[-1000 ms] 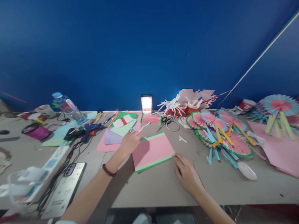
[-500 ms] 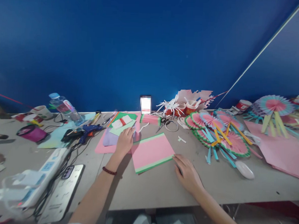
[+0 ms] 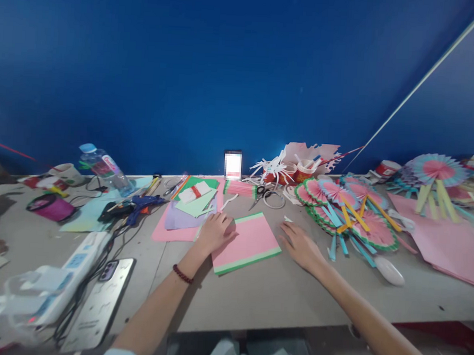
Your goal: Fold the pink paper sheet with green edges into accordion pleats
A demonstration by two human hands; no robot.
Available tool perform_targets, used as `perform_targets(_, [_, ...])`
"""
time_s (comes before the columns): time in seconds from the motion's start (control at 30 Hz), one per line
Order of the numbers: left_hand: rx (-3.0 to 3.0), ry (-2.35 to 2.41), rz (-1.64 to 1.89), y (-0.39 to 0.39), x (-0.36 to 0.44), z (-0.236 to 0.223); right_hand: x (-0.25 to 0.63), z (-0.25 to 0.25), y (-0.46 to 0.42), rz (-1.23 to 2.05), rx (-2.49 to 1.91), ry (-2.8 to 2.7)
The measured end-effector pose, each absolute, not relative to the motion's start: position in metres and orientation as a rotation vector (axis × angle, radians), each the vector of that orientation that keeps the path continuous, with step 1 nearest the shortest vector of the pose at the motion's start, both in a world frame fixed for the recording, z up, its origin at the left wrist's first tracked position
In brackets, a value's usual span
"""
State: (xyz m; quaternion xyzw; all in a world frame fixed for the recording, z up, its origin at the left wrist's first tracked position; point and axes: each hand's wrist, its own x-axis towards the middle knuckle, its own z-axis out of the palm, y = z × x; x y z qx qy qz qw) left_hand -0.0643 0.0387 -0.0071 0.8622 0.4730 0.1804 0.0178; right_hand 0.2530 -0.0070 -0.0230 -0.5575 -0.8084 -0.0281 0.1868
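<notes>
Near the desk's (image 3: pixel 214 309) front edge, the paper (image 3: pixel 253 240) is overlapped on its left side by the left hand (image 3: pixel 215 233), perhaps to be steadied, though whether anything is pinched cannot be told, while the right hand (image 3: pixel 302 247) is rested beside it, fingers slightly spread.

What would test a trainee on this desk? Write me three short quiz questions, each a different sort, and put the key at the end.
1. Which thing do the fingers of the left hand overlap in this view?
A) the roll of pink netting
B) the pink sheet with green edges
C) the scissors

2. Look at the phone beside the power strip. True or false: its camera side faces up.

3. Fill in the colour: the pale green paper lies partly over a ______ sheet.

Key: 1 B; 2 true; 3 purple.
</notes>
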Motion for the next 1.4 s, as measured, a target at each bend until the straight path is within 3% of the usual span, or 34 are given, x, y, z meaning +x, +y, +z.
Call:
perform_targets(0.37, [2.459,1.399,0.692,0.039,-0.067,-0.004,0.233,-0.007,0.023,-0.157,-1.699,-2.154])
perform_targets(0.7, [2.225,1.242,0.851,0.037,-0.065,0.004,0.21,-0.001,0.043,0.833,-1.409,-1.645])
perform_targets(0.8, [2.194,1.266,0.852,0.038,-0.067,0.002,0.209,-0.002,0.041,0.974,-1.382,-1.476])
perform_targets(1.1, [1.652,1.261,1.115,0.051,-0.081,-0.006,0.219,0.0,0.039,0.898,-1.347,-1.277])
perform_targets(1.4, [1.478,1.21,1.357,0.051,-0.077,0.001,0.223,0.018,0.027,0.714,-1.331,-1.058])
